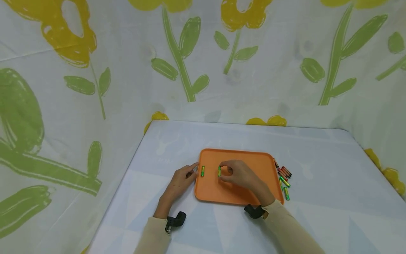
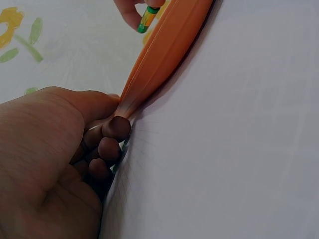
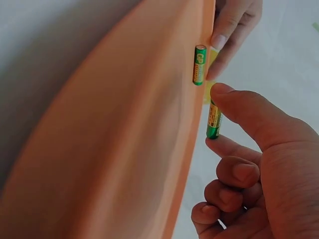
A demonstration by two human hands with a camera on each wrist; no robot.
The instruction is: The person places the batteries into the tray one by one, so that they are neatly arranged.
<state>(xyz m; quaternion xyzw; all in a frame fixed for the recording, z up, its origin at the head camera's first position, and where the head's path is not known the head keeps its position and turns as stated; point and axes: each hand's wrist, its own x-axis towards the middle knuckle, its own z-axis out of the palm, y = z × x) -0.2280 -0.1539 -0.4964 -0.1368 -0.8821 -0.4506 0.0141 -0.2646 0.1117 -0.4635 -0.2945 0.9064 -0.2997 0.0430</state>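
Held battery (image 3: 213, 124): upper end hidden behind the thumb of the right hand (image 3: 274, 164).
Tray (image 3: 124, 149): blurred and cut off, right wrist view.
Loose batteries (image 1: 285, 182): lettering too small to read.
Sleeves (image 1: 153, 235): cut off below, head view.

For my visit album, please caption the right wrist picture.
Right hand pinching a green-and-yellow cylindrical battery by its ends; a matching one lies on an orange tray.

Saw a white backdrop (image 1: 272, 77), printed with yellow flowers (image 1: 241, 22), green stems (image 1: 177, 56) and leaves (image 1: 190, 37), hanging behind and at both sides of a pale table (image 1: 330, 190); noticed light-blue triangles (image 1: 203, 233) across its near part.
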